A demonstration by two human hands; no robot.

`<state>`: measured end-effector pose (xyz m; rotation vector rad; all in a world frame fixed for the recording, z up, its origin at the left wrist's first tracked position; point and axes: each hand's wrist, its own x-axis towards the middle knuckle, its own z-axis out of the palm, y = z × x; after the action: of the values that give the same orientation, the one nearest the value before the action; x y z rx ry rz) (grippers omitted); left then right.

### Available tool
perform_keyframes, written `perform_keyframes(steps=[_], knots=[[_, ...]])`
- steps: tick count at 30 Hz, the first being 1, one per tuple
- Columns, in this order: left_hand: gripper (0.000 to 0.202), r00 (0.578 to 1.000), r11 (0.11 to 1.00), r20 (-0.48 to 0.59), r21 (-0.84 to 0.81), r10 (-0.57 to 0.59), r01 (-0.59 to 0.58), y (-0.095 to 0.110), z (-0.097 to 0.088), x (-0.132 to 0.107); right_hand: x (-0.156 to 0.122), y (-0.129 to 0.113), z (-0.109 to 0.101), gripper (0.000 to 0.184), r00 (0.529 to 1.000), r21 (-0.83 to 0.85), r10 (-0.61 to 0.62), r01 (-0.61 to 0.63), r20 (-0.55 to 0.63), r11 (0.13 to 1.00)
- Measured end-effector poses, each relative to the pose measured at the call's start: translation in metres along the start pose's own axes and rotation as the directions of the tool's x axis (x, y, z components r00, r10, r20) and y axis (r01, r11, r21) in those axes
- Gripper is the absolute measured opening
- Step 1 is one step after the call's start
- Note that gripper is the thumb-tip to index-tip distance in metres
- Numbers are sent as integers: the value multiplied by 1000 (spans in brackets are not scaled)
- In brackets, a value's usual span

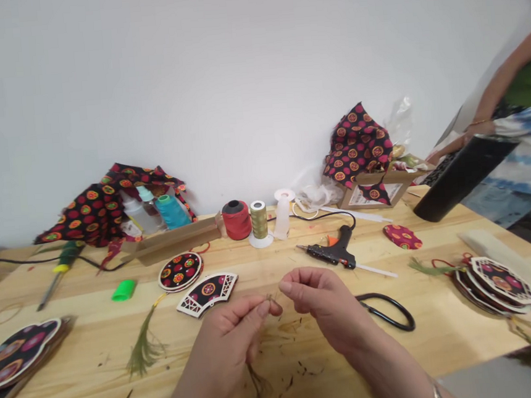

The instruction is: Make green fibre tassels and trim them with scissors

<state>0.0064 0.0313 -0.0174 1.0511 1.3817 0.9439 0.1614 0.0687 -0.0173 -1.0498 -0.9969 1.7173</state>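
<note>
My left hand (pixel 235 332) is closed in a pinch on a green tassel (pixel 257 388); its loose strands hang down below the palm. Thin thread ends stick up at its fingertips. Just to the right, my right hand (pixel 325 302) is closed too, thumb against forefinger, and whatever is between them is too fine to make out. Behind the left hand lies a fan-shaped ornament (pixel 209 294) with patterned fabric in a pale frame. Next to it is a round ornament (pixel 181 271) with its own green tassel (pixel 144 346). Black scissor handles (pixel 389 312) show beside my right wrist.
A glue gun (pixel 335 252) lies behind my right hand. Thread spools, red (pixel 236 220) and olive (pixel 259 221), stand at the back. Ornaments are stacked (pixel 500 287) at right. A screwdriver (pixel 58 276) lies left. Another person's arm (pixel 510 72) reaches in near a black cylinder (pixel 463 178).
</note>
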Motion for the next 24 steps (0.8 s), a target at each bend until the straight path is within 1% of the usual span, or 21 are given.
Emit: perform_keyframes(steps=[2,4,6,10,13,14,16,18,19,20,21,23,24], knots=[[27,1000,1000,-16,-9,-4,3,0,-1,3,3,2,-3,21,999,112,50,-50,-4,993],[26,999,999,-37,-36,-8,7,0,-1,7,5,2,-4,24,996,236,93,-93,11,967],[26,998,997,-57,-77,-13,8,1,-1,10,6,0,-3,26,992,323,121,-125,34,938],[25,995,989,-96,-146,-15,1,0,-1,15,8,-1,-2,26,990,428,119,-140,76,893],[26,990,982,-137,-189,-33,6,1,-1,16,8,2,-2,24,995,435,86,-101,53,895],[27,987,978,-155,-209,-39,6,1,-1,16,8,3,-2,23,998,400,64,-70,29,914],[28,983,966,-174,-260,-59,12,3,-1,14,7,6,-1,19,999,258,-5,13,-33,966],[24,986,947,-140,-319,-85,36,5,0,12,4,8,1,16,991,42,-108,111,-75,993],[22,989,935,-108,-349,-101,58,6,1,11,2,9,3,14,982,-81,-172,165,-84,983],[21,990,923,-75,-377,-117,81,6,2,10,0,10,5,13,966,-206,-243,222,-83,953],[20,990,910,-45,-403,-132,103,6,3,9,-2,11,7,11,945,-323,-317,279,-73,904],[19,988,884,-6,-448,-154,135,4,4,8,-7,14,10,11,891,-514,-452,370,-38,773],[19,987,875,6,-463,-158,143,3,5,8,-10,15,11,12,863,-579,-505,403,-17,709]])
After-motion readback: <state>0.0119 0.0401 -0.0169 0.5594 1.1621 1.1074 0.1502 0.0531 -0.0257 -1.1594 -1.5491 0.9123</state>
